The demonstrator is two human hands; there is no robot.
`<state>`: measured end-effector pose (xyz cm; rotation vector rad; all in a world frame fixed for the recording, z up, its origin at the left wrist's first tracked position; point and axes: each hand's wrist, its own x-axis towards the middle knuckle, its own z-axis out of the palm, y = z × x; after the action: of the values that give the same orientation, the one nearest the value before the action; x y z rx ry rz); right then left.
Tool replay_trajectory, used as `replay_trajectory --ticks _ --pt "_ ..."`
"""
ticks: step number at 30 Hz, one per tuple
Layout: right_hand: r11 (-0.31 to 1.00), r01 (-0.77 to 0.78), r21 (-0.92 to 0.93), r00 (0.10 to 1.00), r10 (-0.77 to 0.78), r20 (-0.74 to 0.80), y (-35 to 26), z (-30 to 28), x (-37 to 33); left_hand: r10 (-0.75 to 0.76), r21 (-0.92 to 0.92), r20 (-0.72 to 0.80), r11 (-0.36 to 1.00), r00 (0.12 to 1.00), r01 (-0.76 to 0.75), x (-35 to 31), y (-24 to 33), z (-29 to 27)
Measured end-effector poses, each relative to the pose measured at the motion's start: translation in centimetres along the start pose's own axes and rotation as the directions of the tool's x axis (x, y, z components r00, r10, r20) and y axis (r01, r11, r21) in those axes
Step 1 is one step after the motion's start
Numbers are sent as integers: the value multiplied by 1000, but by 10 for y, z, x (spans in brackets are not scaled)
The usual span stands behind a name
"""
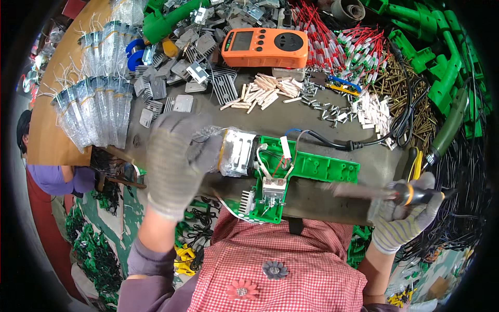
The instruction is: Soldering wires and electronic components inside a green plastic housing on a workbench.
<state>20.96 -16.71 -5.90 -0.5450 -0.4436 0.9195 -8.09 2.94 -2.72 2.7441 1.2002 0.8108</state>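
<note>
A green plastic half-shell housing (325, 165) lies at the table's front edge, its inside facing up. Wires, a white connector (285, 147) and a metal block (274, 190) sit in it. At its left end is a silvery part wrapped in clear film (237, 152). My left hand (179, 161), in a grey glove, is right beside that part; its fingers are smeared by motion, so their grip is unclear. My gloved right hand (403, 221) is closed around a hand tool with a black, orange-banded handle (404, 194). The tool's blurred shaft points left toward the housing.
An orange meter (265, 48) stands at the back among grey heatsinks (226, 86). White sticks (267, 91), screws (327, 112) and red-wired parts (358, 52) lie behind the housing. A black cable (374, 142) runs right. Film-wrapped parts (93, 112) stand at left.
</note>
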Motion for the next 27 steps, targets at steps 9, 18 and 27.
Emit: replay_trajectory --ticks 9,18,27 --pt "958 84 -275 967 -145 -210 21 4 0 167 -380 -194 896 967 -231 -3 35 -8" --pt "919 21 -393 978 -100 -182 31 9 -6 75 -354 -132 928 988 -118 -8 47 2" --pt "894 14 -448 984 -92 -154 34 8 -2 72 -373 -91 922 993 -101 -8 46 6"
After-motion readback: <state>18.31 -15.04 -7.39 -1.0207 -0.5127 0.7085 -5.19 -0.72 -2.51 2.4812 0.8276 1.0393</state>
